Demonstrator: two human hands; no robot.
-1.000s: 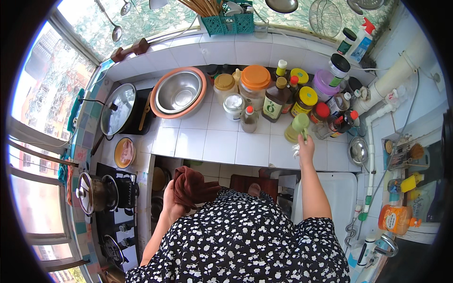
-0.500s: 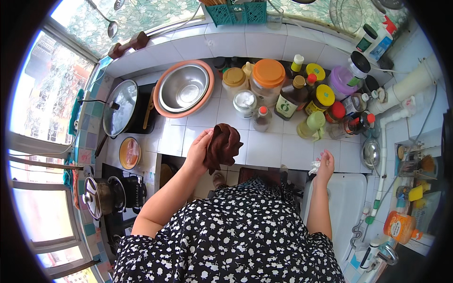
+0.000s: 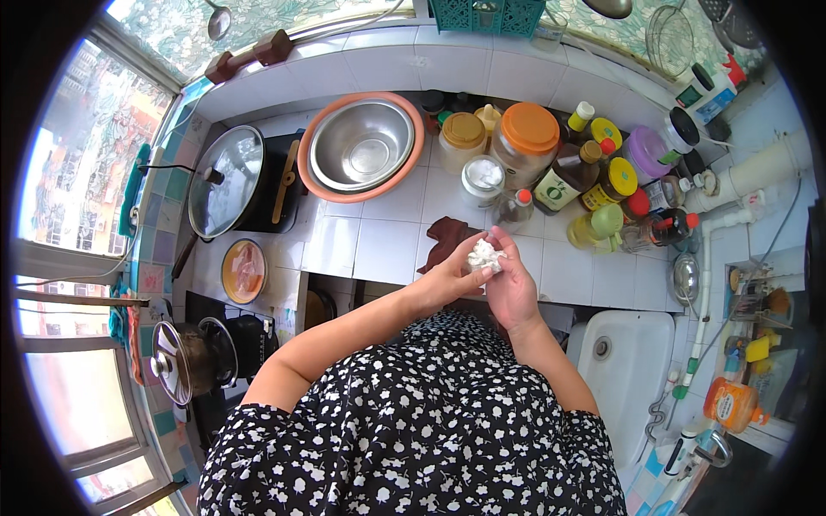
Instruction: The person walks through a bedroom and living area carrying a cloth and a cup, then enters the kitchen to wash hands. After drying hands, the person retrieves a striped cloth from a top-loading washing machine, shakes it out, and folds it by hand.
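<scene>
Both hands have come together since half a second ago: the left hand (image 3: 452, 273) has let go of the brown cloth (image 3: 444, 242), which now lies on the white tiled counter (image 3: 331, 245) just behind the fingers. Back then the crumpled white tissue (image 3: 484, 256) was with the right hand (image 3: 514, 294), off by the sink (image 3: 637, 365); now it is between the two hands, in front of the red-capped bottle (image 3: 514, 209). The left thumb and fingers pinch the tissue. The right fingers are bent and point up beside it, but I cannot tell if they grip it too. To do this well, I think soft fingers are best, as thin paper may rip if it is pulled hard. Finding a loose edge and working slowly should help. It also seems wise to keep both elbows away from the green-lidded oil jug (image 3: 594, 229).
</scene>
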